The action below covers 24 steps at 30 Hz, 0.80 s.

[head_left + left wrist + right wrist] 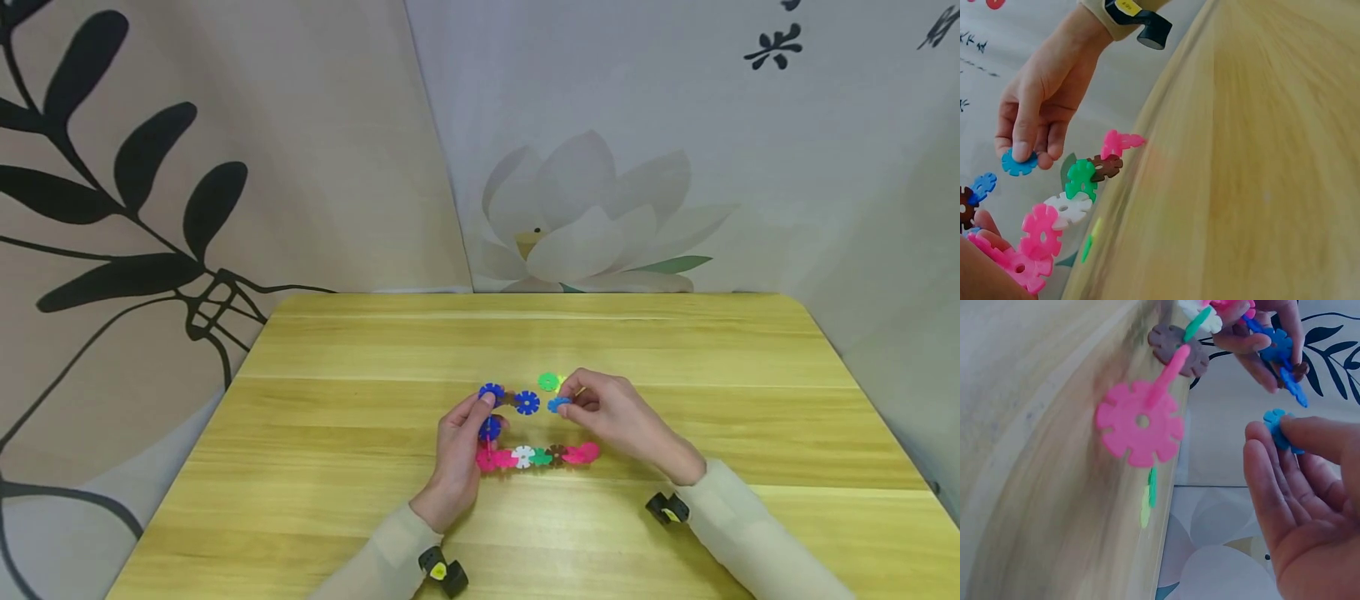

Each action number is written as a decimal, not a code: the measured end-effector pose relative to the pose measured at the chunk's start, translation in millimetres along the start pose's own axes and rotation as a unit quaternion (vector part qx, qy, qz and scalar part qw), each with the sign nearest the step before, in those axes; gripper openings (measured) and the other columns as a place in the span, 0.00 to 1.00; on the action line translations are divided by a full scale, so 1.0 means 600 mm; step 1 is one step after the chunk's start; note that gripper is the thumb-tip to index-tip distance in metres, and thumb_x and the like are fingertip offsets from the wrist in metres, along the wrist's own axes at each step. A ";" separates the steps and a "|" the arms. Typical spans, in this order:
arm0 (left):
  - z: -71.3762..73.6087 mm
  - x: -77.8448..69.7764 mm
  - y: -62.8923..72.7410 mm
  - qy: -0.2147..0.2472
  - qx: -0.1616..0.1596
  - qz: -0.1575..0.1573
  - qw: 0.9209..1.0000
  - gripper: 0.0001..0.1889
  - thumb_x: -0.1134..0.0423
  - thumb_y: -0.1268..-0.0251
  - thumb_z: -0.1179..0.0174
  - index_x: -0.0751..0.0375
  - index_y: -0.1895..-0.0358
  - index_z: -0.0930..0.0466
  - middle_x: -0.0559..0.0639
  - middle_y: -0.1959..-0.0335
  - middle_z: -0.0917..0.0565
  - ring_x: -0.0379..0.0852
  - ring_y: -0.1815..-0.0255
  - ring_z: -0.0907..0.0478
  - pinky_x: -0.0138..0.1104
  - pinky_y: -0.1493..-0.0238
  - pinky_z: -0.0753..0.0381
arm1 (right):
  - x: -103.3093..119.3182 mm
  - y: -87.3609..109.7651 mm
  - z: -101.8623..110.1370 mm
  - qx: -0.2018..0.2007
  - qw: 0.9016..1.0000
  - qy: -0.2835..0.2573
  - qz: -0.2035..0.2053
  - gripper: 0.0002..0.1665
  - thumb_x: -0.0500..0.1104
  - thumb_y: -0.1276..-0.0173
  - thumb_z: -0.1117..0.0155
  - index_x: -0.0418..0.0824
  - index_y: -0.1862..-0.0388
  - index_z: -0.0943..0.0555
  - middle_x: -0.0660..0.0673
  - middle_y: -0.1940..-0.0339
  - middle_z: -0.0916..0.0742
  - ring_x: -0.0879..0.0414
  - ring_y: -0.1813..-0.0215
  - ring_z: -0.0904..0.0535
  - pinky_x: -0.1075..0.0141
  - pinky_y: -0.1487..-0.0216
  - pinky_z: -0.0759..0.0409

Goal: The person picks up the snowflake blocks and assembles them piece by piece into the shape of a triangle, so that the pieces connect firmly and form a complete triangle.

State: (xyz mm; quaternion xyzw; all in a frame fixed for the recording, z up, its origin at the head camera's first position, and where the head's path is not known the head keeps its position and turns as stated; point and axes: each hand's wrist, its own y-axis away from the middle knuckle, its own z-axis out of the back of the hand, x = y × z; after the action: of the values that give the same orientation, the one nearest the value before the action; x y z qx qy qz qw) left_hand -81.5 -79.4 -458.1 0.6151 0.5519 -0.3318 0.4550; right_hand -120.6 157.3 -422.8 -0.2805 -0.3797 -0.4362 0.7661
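Observation:
My left hand (456,450) holds a bent chain of slotted plastic snowflake discs, thumb on a dark blue disc (489,392). One arm of the chain runs through a brown disc to another dark blue disc (532,407). Its other arm has pink, white (519,454), green (540,457) and brown discs and ends in a pink disc (1119,425). To the right, my right hand (622,421) pinches a light blue disc (1016,165) between thumb and fingers. A gap separates that disc from the chain's dark blue end.
A green disc (546,385) and a yellow disc (562,381), partly hidden by the right hand, lie on the wooden table (360,483) behind the hands. Printed wall panels (337,150) stand along the table's back edge. Both wrists carry small black cameras (442,571).

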 end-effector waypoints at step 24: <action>-0.012 -0.003 0.003 0.008 -0.015 0.034 0.999 0.20 0.48 0.24 0.38 0.61 0.43 0.14 0.51 0.68 0.13 0.40 0.71 0.23 0.26 0.73 0.25 | 0.007 0.007 -0.021 -0.105 0.977 0.072 0.174 0.04 0.36 0.28 0.30 0.39 0.64 0.17 0.50 0.62 0.14 0.57 0.60 0.13 0.65 0.58 0.12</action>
State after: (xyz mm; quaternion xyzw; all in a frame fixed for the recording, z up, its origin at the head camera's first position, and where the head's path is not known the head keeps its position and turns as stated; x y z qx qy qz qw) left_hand -80.4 -73.5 -453.6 0.6292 0.5390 -0.3030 0.4709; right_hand -111.1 147.8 -426.9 -0.3887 -0.2218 -0.3528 0.8217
